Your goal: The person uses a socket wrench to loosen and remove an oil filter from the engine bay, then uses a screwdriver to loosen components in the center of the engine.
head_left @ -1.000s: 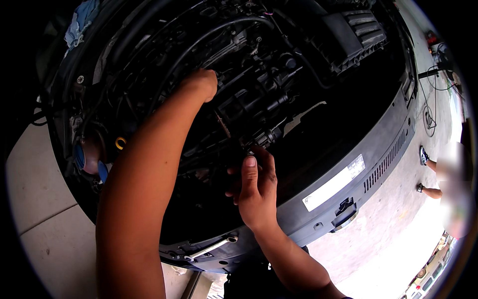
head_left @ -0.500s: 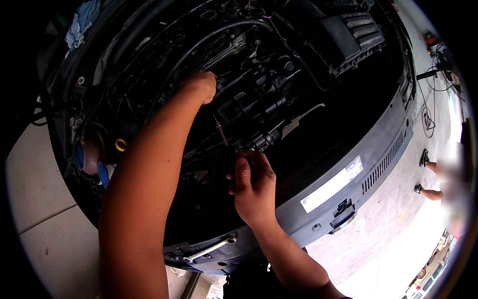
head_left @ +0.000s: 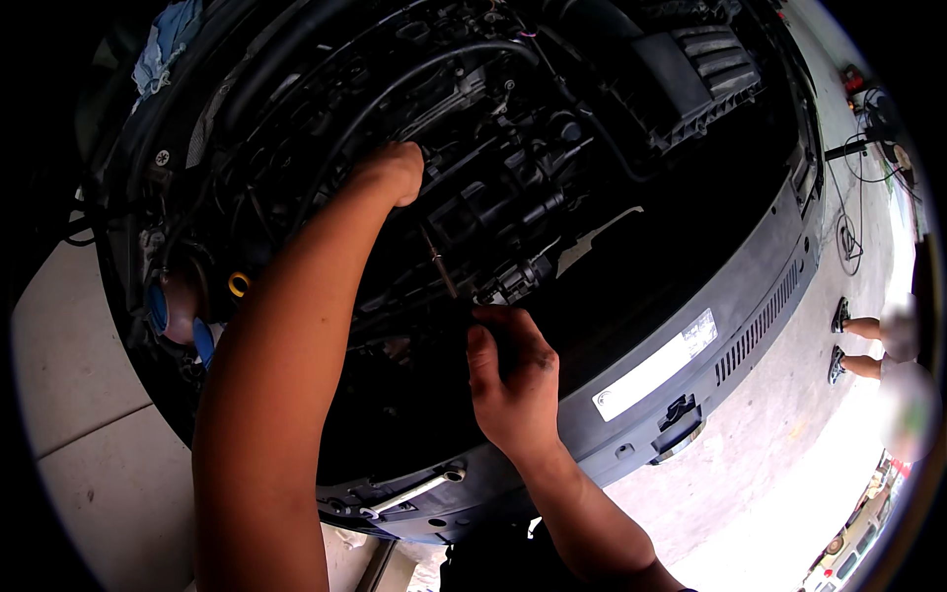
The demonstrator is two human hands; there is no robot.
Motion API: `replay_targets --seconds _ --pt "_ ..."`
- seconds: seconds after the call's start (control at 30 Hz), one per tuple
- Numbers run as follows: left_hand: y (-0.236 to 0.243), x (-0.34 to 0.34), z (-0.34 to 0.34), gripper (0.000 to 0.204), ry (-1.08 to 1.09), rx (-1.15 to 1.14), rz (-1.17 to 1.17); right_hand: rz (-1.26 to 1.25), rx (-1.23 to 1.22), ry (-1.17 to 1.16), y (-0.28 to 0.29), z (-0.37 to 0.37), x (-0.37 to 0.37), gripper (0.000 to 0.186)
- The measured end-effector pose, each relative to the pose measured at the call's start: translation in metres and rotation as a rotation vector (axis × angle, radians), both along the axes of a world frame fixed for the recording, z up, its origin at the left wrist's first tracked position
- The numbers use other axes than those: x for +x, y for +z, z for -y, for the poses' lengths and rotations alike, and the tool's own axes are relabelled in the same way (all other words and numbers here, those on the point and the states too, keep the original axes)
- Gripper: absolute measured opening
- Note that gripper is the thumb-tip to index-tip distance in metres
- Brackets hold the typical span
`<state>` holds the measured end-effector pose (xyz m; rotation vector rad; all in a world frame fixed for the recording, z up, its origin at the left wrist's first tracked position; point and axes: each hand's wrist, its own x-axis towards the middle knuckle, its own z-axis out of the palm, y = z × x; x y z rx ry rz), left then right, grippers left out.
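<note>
I lean over an open car engine bay (head_left: 513,187) full of black hoses and parts. My left hand (head_left: 390,173) reaches deep into the middle of the engine, and its fingers are hidden among the parts. My right hand (head_left: 513,380) is lower, near the front panel, with its fingers curled around the dark handle of a screwdriver (head_left: 441,268). The thin shaft slants up and left into the engine, just below my left hand.
A silver wrench (head_left: 409,490) lies on the grey front panel (head_left: 750,286), which carries a white label (head_left: 656,365) and the hood latch (head_left: 681,414). A yellow dipstick ring (head_left: 238,284), a blue cap (head_left: 158,308) and a blue rag (head_left: 163,44) are at the left. Another person's feet (head_left: 858,340) stand at the right.
My right hand's fingers were stretched upward a second ago and have curled around the screwdriver handle. My left hand has hardly moved.
</note>
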<state>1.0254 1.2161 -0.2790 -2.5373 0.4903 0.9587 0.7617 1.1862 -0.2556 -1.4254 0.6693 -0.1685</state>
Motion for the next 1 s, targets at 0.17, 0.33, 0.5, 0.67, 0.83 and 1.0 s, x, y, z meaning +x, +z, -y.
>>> replay_targets --seconds 0.17,0.33,0.5,0.67,0.83,1.0 --pt "0.003 -0.001 0.007 0.033 -0.025 -0.021 0.015 0.012 0.005 -0.003 0.0 0.007 -0.002 0.018" --pt "-0.003 0.001 0.002 0.037 -0.022 0.036 -0.004 0.038 0.038 -0.012 -0.003 0.008 -0.002 0.017" --pt "-0.007 0.005 0.007 0.037 -0.013 -0.026 0.049 0.053 -0.038 -0.003 -0.002 0.011 -0.002 0.017" --pt "0.002 0.008 0.012 0.035 0.01 0.07 -0.04 0.046 -0.076 0.036 0.003 0.01 -0.005 0.015" --pt "-0.008 0.007 0.006 0.034 0.024 -0.052 0.091 0.077 -0.172 0.055 0.005 0.012 -0.009 0.016" --pt "0.002 -0.008 0.006 0.026 0.046 -0.132 0.181 0.075 -0.165 0.073 0.007 0.019 -0.024 0.018"
